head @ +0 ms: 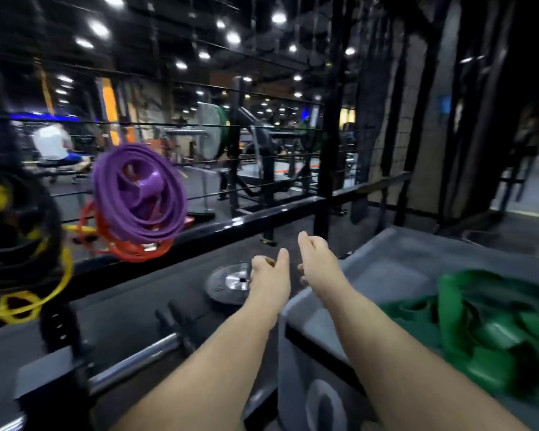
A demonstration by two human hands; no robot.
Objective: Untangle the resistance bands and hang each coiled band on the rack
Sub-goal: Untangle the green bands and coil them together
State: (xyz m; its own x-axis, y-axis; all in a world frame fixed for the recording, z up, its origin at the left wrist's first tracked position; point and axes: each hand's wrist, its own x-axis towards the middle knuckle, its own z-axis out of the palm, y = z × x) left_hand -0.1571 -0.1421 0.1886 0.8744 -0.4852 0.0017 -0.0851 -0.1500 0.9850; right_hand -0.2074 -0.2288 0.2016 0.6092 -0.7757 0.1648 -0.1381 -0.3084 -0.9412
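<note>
Both bare forearms are extended forward, side by side, over the dark gym floor (156, 287). The left hand (269, 270) and right hand (315, 259) are seen from behind, close together but apart. The fingers are curled away from the camera and blurred, so it cannot be told whether anything is grasped.

A purple coiled resistance band (140, 194) is hung on the black metal rack rail (246, 219) at left, with an orange-red coiled band (131, 248) hung just below and touching it. Further left, black coiled bands (19, 244) and a yellow band (28, 303) are hung, blurred.

A tangled pile of green flat resistance bands (486, 331) is seen in a grey container (386, 269) at right, just beside the right forearm. A black round weight plate (227, 284) is laid on the floor beyond the left hand, and a chrome barbell (137, 356) lower left.
</note>
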